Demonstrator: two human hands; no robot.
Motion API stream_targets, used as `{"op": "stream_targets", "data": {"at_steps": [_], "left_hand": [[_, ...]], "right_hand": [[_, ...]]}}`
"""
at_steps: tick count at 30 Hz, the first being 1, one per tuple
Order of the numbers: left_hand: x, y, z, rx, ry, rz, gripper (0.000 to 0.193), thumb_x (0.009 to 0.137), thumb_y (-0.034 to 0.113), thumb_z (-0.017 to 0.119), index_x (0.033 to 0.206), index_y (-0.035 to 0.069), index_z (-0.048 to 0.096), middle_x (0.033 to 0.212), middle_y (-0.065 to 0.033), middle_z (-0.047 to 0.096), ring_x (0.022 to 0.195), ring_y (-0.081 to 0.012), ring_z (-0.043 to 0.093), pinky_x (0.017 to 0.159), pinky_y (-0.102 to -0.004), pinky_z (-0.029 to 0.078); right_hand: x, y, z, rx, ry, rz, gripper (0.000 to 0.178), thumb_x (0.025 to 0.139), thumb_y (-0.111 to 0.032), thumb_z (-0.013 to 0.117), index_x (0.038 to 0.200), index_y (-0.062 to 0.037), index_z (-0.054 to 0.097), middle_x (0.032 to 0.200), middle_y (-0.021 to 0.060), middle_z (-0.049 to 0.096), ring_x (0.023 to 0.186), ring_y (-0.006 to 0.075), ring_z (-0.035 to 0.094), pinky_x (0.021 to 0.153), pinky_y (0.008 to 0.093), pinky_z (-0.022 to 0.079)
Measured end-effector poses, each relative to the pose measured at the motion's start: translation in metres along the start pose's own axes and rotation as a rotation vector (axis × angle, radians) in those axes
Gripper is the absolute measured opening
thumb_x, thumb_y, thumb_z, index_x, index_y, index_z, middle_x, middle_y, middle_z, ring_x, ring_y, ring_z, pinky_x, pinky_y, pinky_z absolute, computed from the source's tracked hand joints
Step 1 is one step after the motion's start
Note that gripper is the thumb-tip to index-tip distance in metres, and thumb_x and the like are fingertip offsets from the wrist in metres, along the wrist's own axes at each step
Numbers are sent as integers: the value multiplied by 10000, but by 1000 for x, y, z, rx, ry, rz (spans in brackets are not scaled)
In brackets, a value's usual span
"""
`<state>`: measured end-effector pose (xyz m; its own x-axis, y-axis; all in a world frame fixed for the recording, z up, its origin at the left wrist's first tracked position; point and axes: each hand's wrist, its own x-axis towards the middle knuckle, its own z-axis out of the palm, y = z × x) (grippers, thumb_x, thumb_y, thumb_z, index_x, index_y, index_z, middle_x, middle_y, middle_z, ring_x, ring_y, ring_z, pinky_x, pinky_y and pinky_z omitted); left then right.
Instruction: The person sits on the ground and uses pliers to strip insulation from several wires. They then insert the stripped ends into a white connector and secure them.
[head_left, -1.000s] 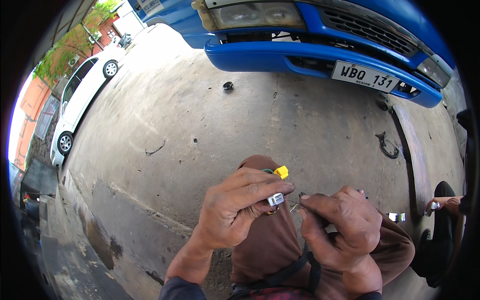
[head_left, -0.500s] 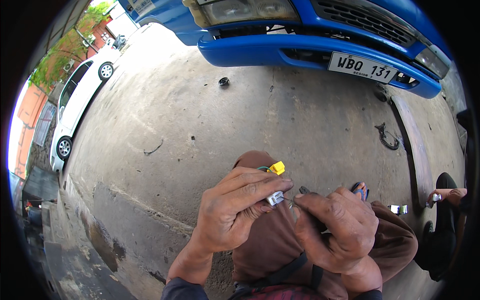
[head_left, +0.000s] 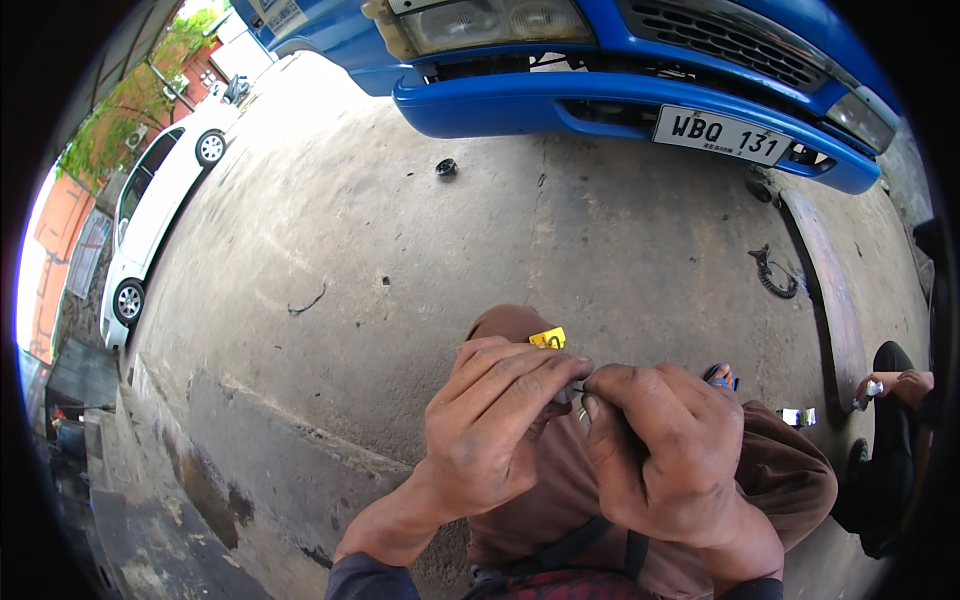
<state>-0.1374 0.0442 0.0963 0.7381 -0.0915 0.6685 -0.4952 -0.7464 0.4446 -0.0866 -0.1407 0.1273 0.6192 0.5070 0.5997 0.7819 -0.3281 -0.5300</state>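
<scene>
My left hand (head_left: 485, 425) is closed in a pinch on a small white plug connector (head_left: 568, 393), now mostly hidden by the fingers. Just past its knuckles, a yellow connector (head_left: 547, 339) shows above my brown trouser knee. Close against these fingertips is my right hand (head_left: 665, 440), its thumb and forefinger pressed together on a thin wire-like piece (head_left: 580, 389) at the connector's end. Whether that piece sits inside the connector is hidden. The remaining right fingers are curled under.
Ahead stands a blue vehicle with its bumper (head_left: 520, 105). A black coiled cable (head_left: 773, 275) and a long plank (head_left: 825, 280) lie to the right, near another person's hand (head_left: 895, 388). A small black round part (head_left: 446, 169) is on the concrete. A white car (head_left: 155, 220) is parked left.
My hands have come together at the fingertips, covering most of the white connector. The left hand has turned and shifted slightly right; the yellow connector has turned and dropped a little.
</scene>
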Motion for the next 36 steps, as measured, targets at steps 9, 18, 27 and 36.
{"op": "stream_targets", "data": {"at_steps": [9,18,27,36], "left_hand": [[0,-1,12,-7,68,0,341,746,-59,658,1077,-54,740,1011,-156,748,950,-314,717,860,-414,529],[-2,-3,14,55,4,22,414,719,-108,619,1107,-33,742,1000,-157,750,918,-310,711,838,-405,528],[-15,-23,-15,-442,187,-632,268,1034,143,650,1207,-50,716,999,-97,760,907,-154,718,780,-284,576],[-13,-33,-18,-1063,332,-689,362,1081,192,587,1282,-104,640,1105,-204,713,981,-252,697,892,-372,558]], "right_hand": [[-4,10,20,56,50,9,234,773,-29,718,983,-56,620,678,71,596,597,285,631,505,404,481],[-15,30,-16,-8,-242,30,137,811,22,722,922,-28,658,748,128,652,606,341,636,545,415,492],[-17,49,-61,322,174,209,236,891,6,723,1113,21,642,1022,74,681,802,94,602,670,233,463],[-22,43,71,759,52,208,223,823,9,792,1039,22,739,906,118,727,812,227,693,729,341,535]]}}
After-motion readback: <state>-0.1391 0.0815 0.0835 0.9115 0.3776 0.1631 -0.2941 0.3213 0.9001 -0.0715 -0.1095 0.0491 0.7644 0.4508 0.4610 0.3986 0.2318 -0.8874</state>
